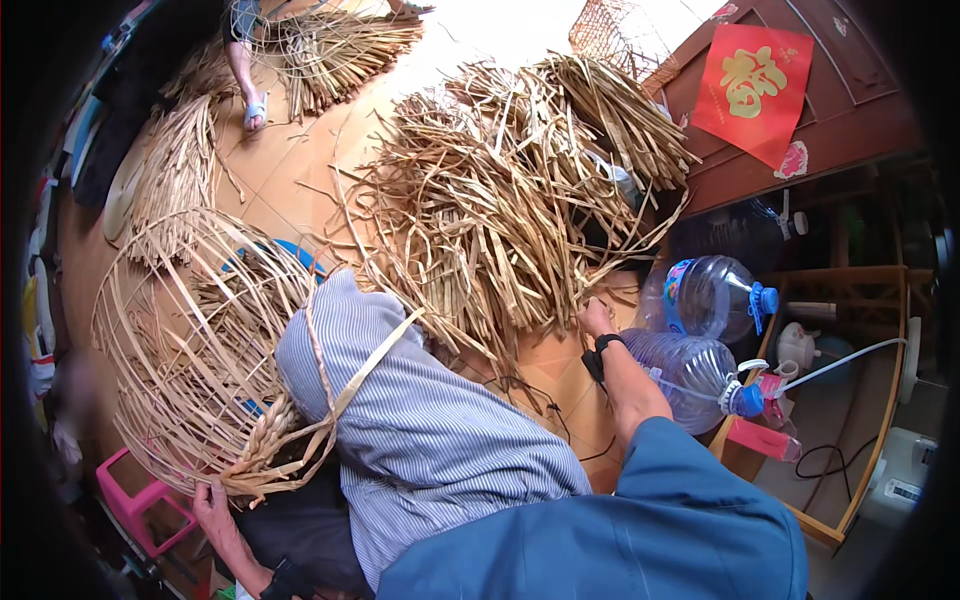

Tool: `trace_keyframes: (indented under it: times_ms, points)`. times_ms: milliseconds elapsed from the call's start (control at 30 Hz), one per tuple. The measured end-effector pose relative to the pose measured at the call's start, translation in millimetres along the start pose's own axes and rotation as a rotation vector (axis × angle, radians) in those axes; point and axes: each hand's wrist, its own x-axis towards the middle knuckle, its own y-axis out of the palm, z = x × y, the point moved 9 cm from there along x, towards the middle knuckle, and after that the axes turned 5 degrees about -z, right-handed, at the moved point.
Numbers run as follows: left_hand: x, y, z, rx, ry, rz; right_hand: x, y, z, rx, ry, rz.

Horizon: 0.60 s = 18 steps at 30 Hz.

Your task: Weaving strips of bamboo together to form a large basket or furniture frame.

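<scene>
A partly woven basket (150, 400) with an open frame of thin, pale strips leans against my striped-clothed leg. My left hand (215, 525) is closed on its near lower rim, beside a thick braid (268, 435) of dried stalks. One loose flat strip (372, 365) sticks up from the braid across the striped cloth (450, 430). At the right, my right hand (597, 318) reaches to the near edge of a big heap of dried flat stalks (480, 220). Its fingers are curled together, and what they hold is too small to make out.
Two large clear plastic bottles (705, 300) with blue caps lie right of my right arm, by a wooden-framed glass cabinet (850, 480). A pink stool (140, 505) stands at the left. Further stalk bundles (345, 55) lie on the tiles near another person's sandalled foot (256, 110).
</scene>
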Motion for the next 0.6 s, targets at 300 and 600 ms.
trace_keyframes:
  times_ms: [300, 600]
  points:
    - [1.3, 3.7, -6.5, 0.033, -0.031, 0.023, -11.6, 50.6, 7.1, 0.515, 0.143, 0.099]
    - [-2.6, 6.6, -16.2, 0.041, 0.102, -0.035, -108.6, 11.9, 111.6, 1.539, 0.278, 0.554]
